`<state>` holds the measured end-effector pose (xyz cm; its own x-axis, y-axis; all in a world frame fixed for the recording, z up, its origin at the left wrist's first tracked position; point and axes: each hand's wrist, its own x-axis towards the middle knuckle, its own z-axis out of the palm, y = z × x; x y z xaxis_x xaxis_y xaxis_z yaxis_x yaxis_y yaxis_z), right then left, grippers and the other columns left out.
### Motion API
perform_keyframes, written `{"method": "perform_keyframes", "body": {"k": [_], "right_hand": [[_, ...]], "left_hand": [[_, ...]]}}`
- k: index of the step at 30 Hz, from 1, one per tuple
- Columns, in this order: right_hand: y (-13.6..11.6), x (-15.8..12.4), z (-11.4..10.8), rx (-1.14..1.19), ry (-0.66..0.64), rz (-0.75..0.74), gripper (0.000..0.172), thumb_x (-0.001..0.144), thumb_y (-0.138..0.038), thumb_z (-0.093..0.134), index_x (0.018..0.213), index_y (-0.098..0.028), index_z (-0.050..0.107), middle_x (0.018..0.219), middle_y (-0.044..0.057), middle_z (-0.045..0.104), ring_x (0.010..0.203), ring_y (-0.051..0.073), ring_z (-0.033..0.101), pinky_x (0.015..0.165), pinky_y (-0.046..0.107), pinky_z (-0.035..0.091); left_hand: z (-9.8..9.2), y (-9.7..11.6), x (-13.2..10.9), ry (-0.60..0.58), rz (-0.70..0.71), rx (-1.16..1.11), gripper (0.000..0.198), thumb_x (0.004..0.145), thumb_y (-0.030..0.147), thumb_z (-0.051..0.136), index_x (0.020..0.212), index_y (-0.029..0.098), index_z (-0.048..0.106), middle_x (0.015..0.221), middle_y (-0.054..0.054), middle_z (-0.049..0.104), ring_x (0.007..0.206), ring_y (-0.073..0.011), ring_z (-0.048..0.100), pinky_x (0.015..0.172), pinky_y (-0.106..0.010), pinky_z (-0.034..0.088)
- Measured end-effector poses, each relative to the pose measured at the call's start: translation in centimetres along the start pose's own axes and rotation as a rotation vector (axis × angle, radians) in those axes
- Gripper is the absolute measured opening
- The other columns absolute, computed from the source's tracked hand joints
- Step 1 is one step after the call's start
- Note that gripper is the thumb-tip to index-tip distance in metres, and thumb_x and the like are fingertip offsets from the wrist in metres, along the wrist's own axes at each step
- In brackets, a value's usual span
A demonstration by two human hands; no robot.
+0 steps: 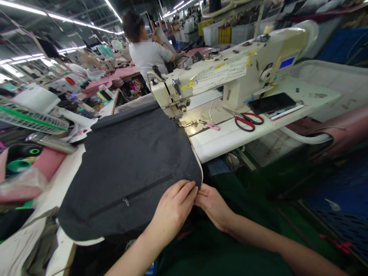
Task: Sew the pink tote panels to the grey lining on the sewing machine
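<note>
Dark fabric panel [129, 161] lies spread flat on the table [212, 143], its far end tucked under the needle of the sewing machine [230, 73], its near corner at the table's front edge. A closed zipper [130, 196] runs slantwise across its near part — that piece of the work looks done, I judge, while the right edge seems yet unsewn. Its long axis runs from the person toward the machine. Left hand [172, 211] and right hand [214, 207] meet at the near corner — the fingers of both are pinching the edge there. Red-handled scissors [248, 120] and a phone [271, 102] lie further right.
</note>
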<state>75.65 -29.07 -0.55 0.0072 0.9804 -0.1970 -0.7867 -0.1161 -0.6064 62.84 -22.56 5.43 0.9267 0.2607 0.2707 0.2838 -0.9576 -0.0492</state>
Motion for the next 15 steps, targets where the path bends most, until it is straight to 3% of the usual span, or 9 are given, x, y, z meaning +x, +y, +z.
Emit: {"method": "perform_keyframes", "body": {"k": [11, 15], "right_hand": [[0.01, 0.09, -0.02, 0.023, -0.016, 0.012, 0.025, 0.073, -0.023, 0.078, 0.096, -0.018, 0.071, 0.100, 0.005, 0.073, 0.104, 0.022, 0.066, 0.099, 0.040, 0.048], [-0.20, -0.03, 0.21, 0.085, -0.085, 0.022, 0.039, 0.065, -0.008, 0.064, 0.101, -0.020, 0.069, 0.105, 0.004, 0.073, 0.109, 0.021, 0.063, 0.101, 0.038, 0.045]], "left_hand": [[0.74, -0.23, 0.07, 0.021, 0.016, 0.008, 0.033, 0.099, 0.020, 0.037, 0.121, 0.010, 0.060, 0.121, -0.007, 0.064, 0.111, -0.0183, 0.057, 0.090, -0.032, 0.060], [0.29, -0.03, 0.24, 0.034, -0.001, -0.019, 0.030, 0.096, 0.020, 0.046, 0.120, 0.010, 0.060, 0.120, -0.008, 0.063, 0.111, -0.0212, 0.056, 0.093, -0.036, 0.058]]}}
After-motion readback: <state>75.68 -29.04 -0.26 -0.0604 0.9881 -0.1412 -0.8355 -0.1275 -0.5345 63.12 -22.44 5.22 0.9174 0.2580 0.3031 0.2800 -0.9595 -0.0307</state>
